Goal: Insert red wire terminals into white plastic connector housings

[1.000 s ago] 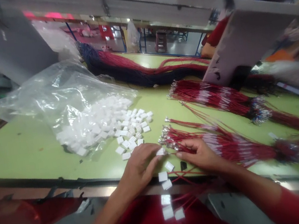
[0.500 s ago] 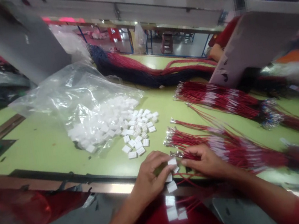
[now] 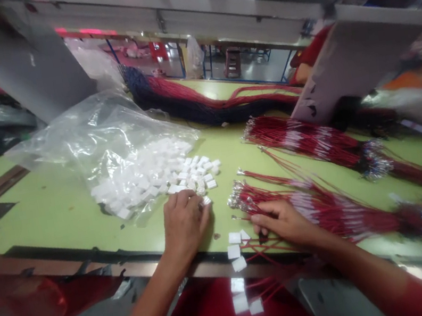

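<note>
Left hand [image 3: 184, 221]: curled over loose white connectors [image 3: 198, 179] beside plastic bag [image 3: 81, 136]; hold cannot be told. Right hand [image 3: 282, 220]: pinched shut on red wires [image 3: 316, 205], mid-table. Risk: tangled neighbouring leads snagging, dragged out together.

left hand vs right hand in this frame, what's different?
1. The left hand lies palm down at the loose white connectors; the right hand rests on the near red wire bundle.
2. The left hand reaches further onto the green table; the right hand sits nearer its front edge.
Shared: both are bare with knuckles up, and the grip is unclear on either.
</note>
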Action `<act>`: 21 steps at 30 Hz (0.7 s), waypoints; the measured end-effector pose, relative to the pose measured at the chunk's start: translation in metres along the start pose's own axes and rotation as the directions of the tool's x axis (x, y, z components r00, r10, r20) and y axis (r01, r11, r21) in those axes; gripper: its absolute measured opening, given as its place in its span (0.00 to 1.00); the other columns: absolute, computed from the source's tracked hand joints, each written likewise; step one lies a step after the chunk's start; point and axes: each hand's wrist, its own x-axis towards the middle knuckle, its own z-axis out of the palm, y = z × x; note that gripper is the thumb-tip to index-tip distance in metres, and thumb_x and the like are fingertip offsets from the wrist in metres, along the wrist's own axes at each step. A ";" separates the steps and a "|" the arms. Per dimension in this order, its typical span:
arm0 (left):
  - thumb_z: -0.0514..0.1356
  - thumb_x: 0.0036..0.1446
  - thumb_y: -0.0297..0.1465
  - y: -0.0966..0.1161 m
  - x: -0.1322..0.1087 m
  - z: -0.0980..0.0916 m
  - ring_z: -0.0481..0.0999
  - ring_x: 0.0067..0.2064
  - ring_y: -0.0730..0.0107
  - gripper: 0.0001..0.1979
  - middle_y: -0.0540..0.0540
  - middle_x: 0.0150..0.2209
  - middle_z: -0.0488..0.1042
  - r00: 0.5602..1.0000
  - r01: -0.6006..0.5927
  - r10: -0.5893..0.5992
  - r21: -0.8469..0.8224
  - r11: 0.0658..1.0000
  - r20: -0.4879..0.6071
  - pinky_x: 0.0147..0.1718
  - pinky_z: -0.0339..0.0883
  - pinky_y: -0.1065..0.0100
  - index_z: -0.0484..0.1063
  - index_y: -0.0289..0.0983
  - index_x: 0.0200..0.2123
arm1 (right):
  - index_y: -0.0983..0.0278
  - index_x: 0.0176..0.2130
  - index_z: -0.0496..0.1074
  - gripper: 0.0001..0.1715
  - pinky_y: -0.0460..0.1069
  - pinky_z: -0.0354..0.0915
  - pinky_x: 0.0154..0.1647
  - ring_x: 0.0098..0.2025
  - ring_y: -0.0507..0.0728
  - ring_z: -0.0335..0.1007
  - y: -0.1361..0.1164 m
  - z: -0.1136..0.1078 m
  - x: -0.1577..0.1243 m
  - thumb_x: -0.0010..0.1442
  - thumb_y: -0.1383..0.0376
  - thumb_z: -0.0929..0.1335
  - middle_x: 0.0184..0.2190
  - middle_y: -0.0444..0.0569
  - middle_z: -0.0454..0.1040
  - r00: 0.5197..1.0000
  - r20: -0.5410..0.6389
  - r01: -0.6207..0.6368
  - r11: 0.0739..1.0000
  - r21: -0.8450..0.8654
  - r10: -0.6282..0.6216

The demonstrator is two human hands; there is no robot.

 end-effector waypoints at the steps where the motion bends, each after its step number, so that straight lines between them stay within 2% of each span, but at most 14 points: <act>1: 0.58 0.62 0.30 0.001 -0.002 -0.001 0.71 0.42 0.55 0.04 0.41 0.40 0.74 1.000 -0.003 0.004 -0.091 0.996 0.005 0.42 0.65 0.53 0.72 0.37 0.37 | 0.66 0.29 0.73 0.23 0.45 0.62 0.28 0.26 0.51 0.66 -0.001 0.001 0.000 0.63 0.50 0.67 0.25 0.46 0.73 1.000 0.002 -0.002 1.000 0.020 0.002; 4: 0.58 0.63 0.31 0.006 -0.012 -0.006 0.72 0.37 0.64 0.06 0.45 0.37 0.74 0.995 0.022 0.019 -0.392 0.920 0.100 0.36 0.68 0.62 0.70 0.39 0.43 | 0.65 0.29 0.71 0.22 0.44 0.59 0.26 0.25 0.50 0.63 -0.001 0.002 0.001 0.62 0.50 0.68 0.23 0.43 0.69 0.999 -0.039 0.004 1.000 0.023 -0.003; 7: 0.58 0.64 0.31 0.012 -0.021 -0.011 0.72 0.34 0.68 0.07 0.47 0.35 0.74 0.978 0.072 0.048 -0.550 0.832 0.201 0.32 0.68 0.65 0.70 0.40 0.45 | 0.65 0.29 0.70 0.19 0.44 0.56 0.26 0.25 0.50 0.59 0.001 0.002 0.001 0.61 0.53 0.69 0.23 0.41 0.65 0.996 -0.081 0.039 0.999 -0.029 -0.041; 13: 0.57 0.64 0.29 0.019 -0.027 -0.014 0.75 0.39 0.64 0.09 0.42 0.40 0.76 0.978 0.052 0.087 -0.624 0.780 0.191 0.38 0.71 0.60 0.71 0.40 0.47 | 0.65 0.28 0.70 0.15 0.45 0.56 0.28 0.28 0.51 0.58 0.006 0.005 0.000 0.62 0.58 0.68 0.24 0.42 0.65 0.993 -0.066 0.090 0.991 -0.100 -0.097; 21: 0.58 0.64 0.29 0.017 -0.034 -0.011 0.76 0.41 0.64 0.10 0.43 0.42 0.77 0.979 0.088 0.061 -0.681 0.727 0.192 0.40 0.72 0.60 0.73 0.41 0.48 | 0.65 0.23 0.68 0.14 0.45 0.50 0.24 0.24 0.49 0.53 0.005 0.006 -0.001 0.57 0.62 0.69 0.20 0.39 0.59 0.998 -0.039 0.054 0.992 -0.115 -0.058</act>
